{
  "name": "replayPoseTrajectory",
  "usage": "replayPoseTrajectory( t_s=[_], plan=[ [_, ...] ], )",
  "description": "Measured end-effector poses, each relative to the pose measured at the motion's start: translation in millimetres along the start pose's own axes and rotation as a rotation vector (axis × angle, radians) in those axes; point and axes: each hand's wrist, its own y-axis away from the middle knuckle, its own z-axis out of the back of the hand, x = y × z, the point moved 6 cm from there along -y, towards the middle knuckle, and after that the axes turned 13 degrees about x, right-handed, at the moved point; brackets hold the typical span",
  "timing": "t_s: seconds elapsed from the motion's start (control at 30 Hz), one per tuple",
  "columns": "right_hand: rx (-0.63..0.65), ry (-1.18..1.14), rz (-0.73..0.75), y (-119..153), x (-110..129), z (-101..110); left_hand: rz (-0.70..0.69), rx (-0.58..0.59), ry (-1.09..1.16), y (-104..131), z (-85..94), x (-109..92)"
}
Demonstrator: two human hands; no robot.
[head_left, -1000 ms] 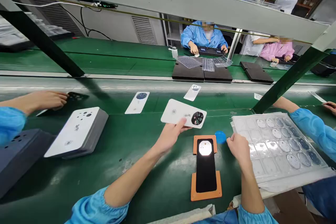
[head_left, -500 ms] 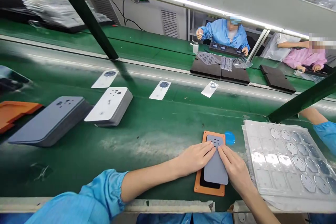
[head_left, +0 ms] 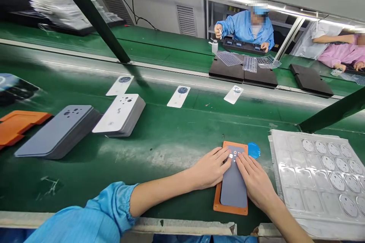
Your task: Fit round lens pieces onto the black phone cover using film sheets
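A grey phone back cover with camera holes at its top lies over an orange fixture, its long sides roughly in line with the fixture's. My left hand holds the cover's upper left edge, fingertips beside the camera holes. On the upper right side, my right hand has its fingers close together on the cover, fingertips touching its face. Both thumbs are largely hidden. Just behind the fixture's top right corner is a round blue piece.
A clear tray of round discs stands to the right. Leftward are a white-topped stack of covers, a grey stack and another orange fixture. Several white cards lie behind. A slanted post rises at right; co-workers sit opposite.
The cover has turned from a slant into line with the fixture, covering the black pad that showed before. Both hands stayed on it. A co-worker's arm has left the right edge.
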Motion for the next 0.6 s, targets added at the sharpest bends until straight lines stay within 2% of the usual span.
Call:
replayPoseTrajectory(
  t_s=[0.3, 0.5, 0.6],
  plan=[
    [0.135, 0.019, 0.008, -3.1, 4.4, 3.5, -0.014, 0.014, 0.049, 6.7, -0.5, -5.1],
    [0.098, 0.015, 0.027, 4.7, 4.3, 6.1, -0.019, -0.026, -0.052, 10.4, -1.6, -12.0],
    [0.078, -0.004, 0.019, 10.9, 5.5, 4.8, -0.026, -0.010, -0.069, 9.4, -0.1, -14.9]
  ],
)
